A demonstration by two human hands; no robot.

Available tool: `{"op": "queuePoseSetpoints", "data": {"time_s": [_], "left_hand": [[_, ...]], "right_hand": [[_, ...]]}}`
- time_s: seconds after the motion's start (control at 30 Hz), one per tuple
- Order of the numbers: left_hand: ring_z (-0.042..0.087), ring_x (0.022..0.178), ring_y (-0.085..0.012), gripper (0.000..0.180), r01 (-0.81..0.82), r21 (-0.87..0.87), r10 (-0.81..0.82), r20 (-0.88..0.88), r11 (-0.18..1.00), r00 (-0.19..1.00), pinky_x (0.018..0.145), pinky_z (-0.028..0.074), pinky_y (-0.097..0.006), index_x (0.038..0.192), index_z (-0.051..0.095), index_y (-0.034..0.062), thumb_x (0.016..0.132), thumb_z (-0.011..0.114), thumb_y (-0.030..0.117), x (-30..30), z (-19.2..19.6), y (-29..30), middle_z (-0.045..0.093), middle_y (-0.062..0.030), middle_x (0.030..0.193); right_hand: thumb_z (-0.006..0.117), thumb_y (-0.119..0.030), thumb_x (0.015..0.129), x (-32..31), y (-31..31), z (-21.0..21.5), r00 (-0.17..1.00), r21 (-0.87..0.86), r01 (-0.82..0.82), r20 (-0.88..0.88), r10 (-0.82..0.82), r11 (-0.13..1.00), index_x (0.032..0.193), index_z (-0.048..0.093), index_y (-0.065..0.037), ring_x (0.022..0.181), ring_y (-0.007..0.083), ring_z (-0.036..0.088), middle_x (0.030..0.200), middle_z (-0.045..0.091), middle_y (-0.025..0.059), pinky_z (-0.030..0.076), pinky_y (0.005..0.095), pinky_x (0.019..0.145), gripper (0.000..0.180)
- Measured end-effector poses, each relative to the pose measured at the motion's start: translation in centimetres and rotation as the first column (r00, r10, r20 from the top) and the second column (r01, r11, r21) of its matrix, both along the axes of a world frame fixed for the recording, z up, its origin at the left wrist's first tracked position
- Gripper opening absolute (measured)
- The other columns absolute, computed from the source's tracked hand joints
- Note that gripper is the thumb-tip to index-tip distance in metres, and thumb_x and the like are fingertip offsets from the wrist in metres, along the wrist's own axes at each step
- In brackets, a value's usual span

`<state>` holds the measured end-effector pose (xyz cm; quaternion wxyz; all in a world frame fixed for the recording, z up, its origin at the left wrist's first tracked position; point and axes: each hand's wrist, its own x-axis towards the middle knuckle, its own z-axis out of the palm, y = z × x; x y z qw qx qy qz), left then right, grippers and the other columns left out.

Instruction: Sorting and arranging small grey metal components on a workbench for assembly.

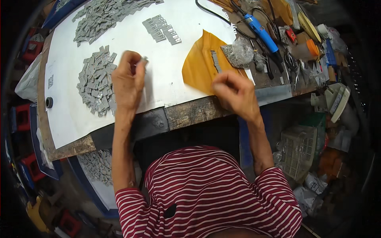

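My left hand (129, 81) is raised over the white sheet, just right of a loose pile of small grey metal plates (95, 81). Thumb and forefinger pinch a small grey plate (144, 59), mostly hidden by the fingers. My right hand (238, 93) is curled closed and slightly blurred above the near edge of a yellow-brown paper sheet (194, 65); what its fingers hold, if anything, cannot be made out. A narrow row of grey pieces (215, 61) lies on this paper. Beyond, more plates (160, 28) are laid out in overlapping rows.
A larger heap of grey plates (103, 20) spreads at the far left. Right of the paper lie a clear bag of tiny metal parts (238, 53), a blue electric screwdriver (260, 31) with cable, and hand tools. A black ring (49, 102) sits near the left edge.
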<state>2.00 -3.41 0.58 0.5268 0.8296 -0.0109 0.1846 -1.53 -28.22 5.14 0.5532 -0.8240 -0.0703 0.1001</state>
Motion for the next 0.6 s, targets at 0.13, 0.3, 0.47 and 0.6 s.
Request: {"op": "queuePoseSetpoints", "data": {"time_s": [0.13,0.3,0.47,0.6], "left_hand": [[0.050,0.053,-0.0046,0.006,0.069,-0.299,-0.098,-0.081,0.952,0.992,0.047,0.042,-0.018,0.078,0.057,0.0005,0.078,0.062,0.004,-1.9,-0.6,-2.5,0.058,-0.0024,0.066],[0.042,0.056,-0.0007,0.009,0.095,-0.482,-0.215,-0.201,0.871,0.956,0.050,0.034,-0.015,0.079,0.057,0.0001,0.073,0.064,0.000,-2.7,-1.2,-3.0,0.051,0.0036,0.066],[0.047,0.060,-0.0017,0.010,0.100,-0.497,-0.221,-0.190,0.862,0.957,0.053,0.039,-0.015,0.081,0.058,-0.0004,0.073,0.064,0.000,-2.8,-1.0,-2.7,0.055,0.0009,0.071],[0.053,0.064,-0.0032,0.011,0.090,-0.515,-0.218,-0.194,0.852,0.956,0.058,0.044,-0.016,0.083,0.058,-0.0013,0.074,0.063,0.000,-2.7,-1.2,-2.7,0.058,-0.0014,0.075]], "right_hand": [[0.055,-0.007,0.083,5.0,-0.7,-2.5,0.945,-0.263,0.105,0.328,-0.013,0.959,0.089,0.059,0.002,0.066,0.0066,0.052,0.072,0.057,0.0020,0.043,0.0228,0.059,0.012],[0.054,-0.003,0.080,8.6,-1.2,-4.3,0.800,-0.500,0.159,0.570,0.185,0.851,0.087,0.057,0.002,0.066,0.0288,0.057,0.080,0.057,0.0151,0.044,0.0334,0.058,0.009],[0.056,-0.007,0.079,10.6,-1.6,-4.4,0.787,-0.618,0.067,0.515,0.339,0.783,0.085,0.055,0.000,0.070,0.0335,0.056,0.078,0.055,0.0153,0.044,0.0400,0.062,0.009],[0.056,-0.010,0.081,11.7,-1.9,-4.6,0.814,-0.729,0.006,0.401,0.420,0.684,0.085,0.056,0.001,0.070,0.0322,0.055,0.077,0.056,0.0142,0.043,0.0386,0.064,0.011]]}}
